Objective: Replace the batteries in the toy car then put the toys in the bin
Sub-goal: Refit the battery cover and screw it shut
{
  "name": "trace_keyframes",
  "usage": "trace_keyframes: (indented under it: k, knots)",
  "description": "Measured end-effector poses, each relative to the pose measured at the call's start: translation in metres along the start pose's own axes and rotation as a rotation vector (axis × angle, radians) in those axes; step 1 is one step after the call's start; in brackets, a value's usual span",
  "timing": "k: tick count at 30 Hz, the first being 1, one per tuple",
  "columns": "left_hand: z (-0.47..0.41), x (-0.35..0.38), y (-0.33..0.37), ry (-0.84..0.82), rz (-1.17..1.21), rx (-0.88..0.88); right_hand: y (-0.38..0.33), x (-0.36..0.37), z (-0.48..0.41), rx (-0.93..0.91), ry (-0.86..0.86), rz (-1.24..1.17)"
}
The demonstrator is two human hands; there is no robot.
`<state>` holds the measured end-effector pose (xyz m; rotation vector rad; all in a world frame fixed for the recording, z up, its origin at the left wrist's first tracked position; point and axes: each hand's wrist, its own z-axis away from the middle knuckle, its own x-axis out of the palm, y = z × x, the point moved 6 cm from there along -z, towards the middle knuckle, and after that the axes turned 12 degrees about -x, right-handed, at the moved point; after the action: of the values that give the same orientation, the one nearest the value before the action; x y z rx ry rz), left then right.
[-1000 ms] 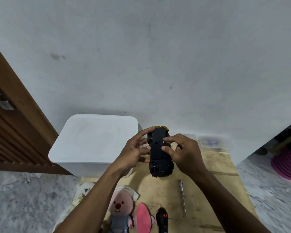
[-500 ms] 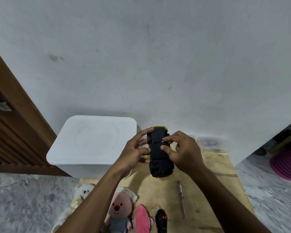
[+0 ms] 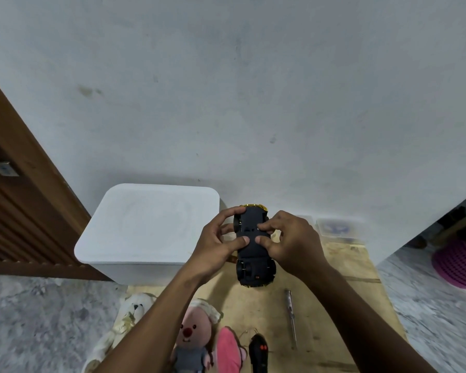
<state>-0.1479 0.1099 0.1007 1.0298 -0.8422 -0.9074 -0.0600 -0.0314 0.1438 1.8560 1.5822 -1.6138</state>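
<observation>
A black toy car (image 3: 254, 261) with gold trim is held upside down above a wooden board (image 3: 331, 313), its underside facing me. My left hand (image 3: 217, 247) grips its left side, thumb pressed on the middle of the underside. From the other side my right hand (image 3: 291, 244) holds it, with thumb and fingertips on the same middle panel. To the left stands a white bin (image 3: 145, 232) with its lid closed. A screwdriver (image 3: 291, 317) lies on the board below the car.
Near the bottom edge lie a pink plush toy (image 3: 193, 333), a white plush toy (image 3: 127, 319) and a black remote control (image 3: 258, 354). Clear plastic boxes (image 3: 339, 228) sit by the wall at right. A wooden door (image 3: 16, 205) is at left, a purple basket (image 3: 460, 262) at far right.
Both thumbs have shifted onto the middle of the car's underside. The car stays in about the same place between my hands.
</observation>
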Motion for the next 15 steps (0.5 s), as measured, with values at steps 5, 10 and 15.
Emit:
trace_keyframes:
  k: [5,10,15]
  knots:
    - [-0.0004,-0.0007,-0.0015,0.012,-0.007,-0.017,0.0020,0.0022,-0.0012,0.000,-0.016,-0.018]
    - [-0.0012,-0.0011,-0.0012,0.010,-0.004,-0.047,0.0044,0.0013,-0.0052,0.018,-0.063,-0.052]
    - [-0.0010,-0.0037,-0.0003,-0.002,-0.015,-0.028,0.0082,0.0017,-0.0047,0.062,-0.043,-0.136]
